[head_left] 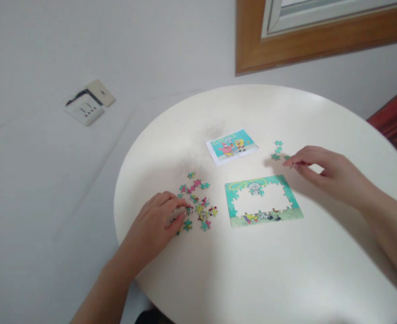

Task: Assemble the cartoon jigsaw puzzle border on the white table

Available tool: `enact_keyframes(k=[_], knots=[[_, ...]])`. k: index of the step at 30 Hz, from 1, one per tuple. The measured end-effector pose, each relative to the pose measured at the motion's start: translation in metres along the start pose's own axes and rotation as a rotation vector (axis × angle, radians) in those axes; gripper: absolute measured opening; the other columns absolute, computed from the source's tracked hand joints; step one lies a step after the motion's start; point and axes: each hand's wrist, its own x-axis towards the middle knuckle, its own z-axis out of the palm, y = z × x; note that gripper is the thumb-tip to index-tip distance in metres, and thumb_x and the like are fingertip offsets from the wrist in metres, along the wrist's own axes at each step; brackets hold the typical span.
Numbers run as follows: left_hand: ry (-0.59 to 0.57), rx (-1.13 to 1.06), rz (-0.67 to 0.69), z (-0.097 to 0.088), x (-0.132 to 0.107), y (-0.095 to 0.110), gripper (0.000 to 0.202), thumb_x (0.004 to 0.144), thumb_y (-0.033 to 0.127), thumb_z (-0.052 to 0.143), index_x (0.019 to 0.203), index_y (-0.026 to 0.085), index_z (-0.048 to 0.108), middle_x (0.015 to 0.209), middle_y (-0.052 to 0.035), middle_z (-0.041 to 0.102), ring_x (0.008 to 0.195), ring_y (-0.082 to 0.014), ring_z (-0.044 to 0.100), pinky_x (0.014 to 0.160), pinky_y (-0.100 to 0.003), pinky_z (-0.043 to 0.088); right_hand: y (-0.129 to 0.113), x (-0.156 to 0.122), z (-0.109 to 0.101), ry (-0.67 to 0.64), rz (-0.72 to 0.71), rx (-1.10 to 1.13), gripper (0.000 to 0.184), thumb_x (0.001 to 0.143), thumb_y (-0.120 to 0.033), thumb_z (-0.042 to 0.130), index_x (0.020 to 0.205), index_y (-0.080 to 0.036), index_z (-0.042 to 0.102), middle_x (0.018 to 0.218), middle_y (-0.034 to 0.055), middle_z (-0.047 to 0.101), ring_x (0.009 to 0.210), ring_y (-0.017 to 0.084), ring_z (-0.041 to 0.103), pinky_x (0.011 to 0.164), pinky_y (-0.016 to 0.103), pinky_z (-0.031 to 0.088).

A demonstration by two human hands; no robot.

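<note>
A small jigsaw puzzle [263, 200] lies on the round white table [252, 279], its teal border joined and its middle bare. My left hand [158, 222] rests on the table at the left edge of a scatter of loose puzzle pieces [198, 202], fingers curled and pinched on a piece among them. My right hand [323, 168] reaches over the table right of the puzzle, fingertips pinched together beside a few teal pieces [277, 150]. What the fingertips hold is too small to name.
A reference picture card [231, 146] lies behind the puzzle. A wall socket plate [88, 103] is on the white wall at left. A wooden window frame [286, 49] is at top right, a red curtain [396, 114] at right.
</note>
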Motion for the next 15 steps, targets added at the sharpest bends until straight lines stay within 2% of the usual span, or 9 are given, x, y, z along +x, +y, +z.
enact_keyframes(k=[7,11,15], knots=[[0.018,-0.039,0.016,-0.0058,-0.0025,0.0011,0.025,0.094,0.024,0.05,0.109,0.022,0.069,0.101,-0.0064,0.063,0.096,-0.0227,0.061,0.088,-0.039,0.05,0.007,-0.0023,0.0016,0.017,0.022,-0.03,0.019,0.09,-0.028,0.054,0.096,-0.024,0.071,0.097,0.0056,0.072,0.081,0.018,0.065,0.053,0.023,0.047],[0.032,0.001,0.0,-0.0075,-0.0055,-0.0003,0.022,0.093,0.031,0.056,0.11,0.022,0.069,0.103,-0.006,0.063,0.099,-0.0241,0.06,0.091,-0.042,0.049,0.0079,-0.0021,0.0018,0.028,0.013,-0.032,0.018,0.09,-0.03,0.054,0.096,-0.026,0.071,0.095,0.0048,0.072,0.079,0.018,0.066,0.05,0.022,0.047],[-0.034,0.017,0.012,-0.0076,-0.0049,0.0024,0.024,0.092,0.034,0.059,0.114,0.026,0.068,0.107,-0.0055,0.062,0.101,-0.0246,0.059,0.093,-0.043,0.047,0.0096,-0.0017,0.0028,0.04,0.015,-0.041,0.018,0.09,-0.029,0.053,0.095,-0.027,0.071,0.095,0.0035,0.072,0.079,0.017,0.066,0.049,0.022,0.046]])
